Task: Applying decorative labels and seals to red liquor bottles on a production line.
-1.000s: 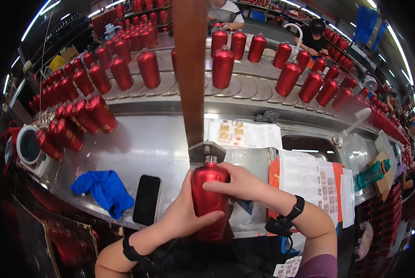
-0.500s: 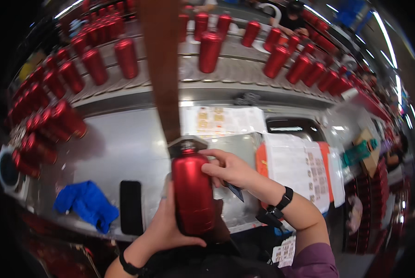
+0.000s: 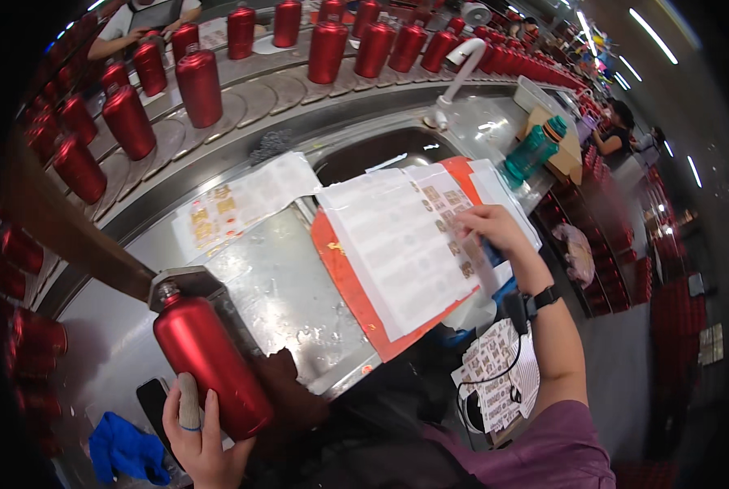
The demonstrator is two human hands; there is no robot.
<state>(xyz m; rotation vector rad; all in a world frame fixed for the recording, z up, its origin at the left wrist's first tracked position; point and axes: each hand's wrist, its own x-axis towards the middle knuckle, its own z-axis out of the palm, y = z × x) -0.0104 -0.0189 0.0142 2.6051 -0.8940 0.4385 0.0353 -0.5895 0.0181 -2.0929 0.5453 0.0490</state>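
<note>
My left hand [image 3: 195,432] is closed around the lower part of a red metal bottle [image 3: 206,354], a pale finger cot on one finger. The bottle lies tilted, its bare threaded neck toward a grey angled holder [image 3: 189,281] at the end of a brown beam. Over on the right, my right hand [image 3: 499,231] is at a white sheet with gold-brown decals [image 3: 397,253], fingertips at its printed strip. Under that palm shows part of a small dark flat piece [image 3: 490,253], mostly hidden. The sheet lies on an orange-red folder [image 3: 352,301].
Another decal sheet [image 3: 246,204] lies on the metal worktop, near a sink [image 3: 381,155] with a white tap [image 3: 454,73]. Red bottles stand along a conveyor [image 3: 242,102] behind. A green bottle [image 3: 535,153], a black phone [image 3: 154,403] and a blue cloth [image 3: 124,448] lie around the edges.
My right hand has left the bottle's neck and moved right to the decal sheet. My left hand still holds the bottle. The view has turned to the right.
</note>
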